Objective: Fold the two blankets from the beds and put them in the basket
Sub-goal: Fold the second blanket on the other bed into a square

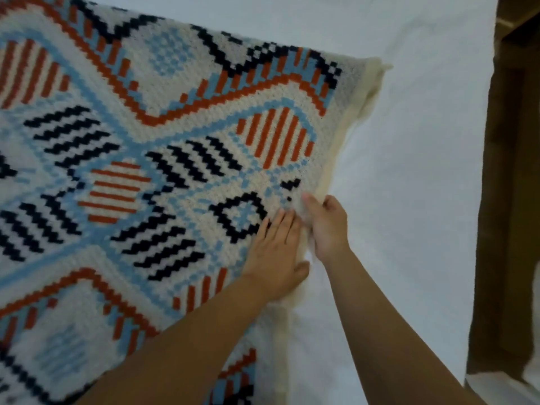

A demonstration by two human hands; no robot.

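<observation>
A patterned blanket (163, 147) in cream, light blue, rust and navy lies spread over a bed with a white sheet (409, 171). Its cream fleece edge runs down the right side. My left hand (277, 252) lies flat on the blanket near that edge, fingers straight. Just to its right, my right hand (325, 223) pinches the blanket's edge, thumb on top and fingers curled under the fabric. Only one blanket is in view, and no basket shows.
The bed's right edge drops to a brown wooden floor or furniture side (508, 200). White sheet stretches to the right of the blanket and beyond its far edge.
</observation>
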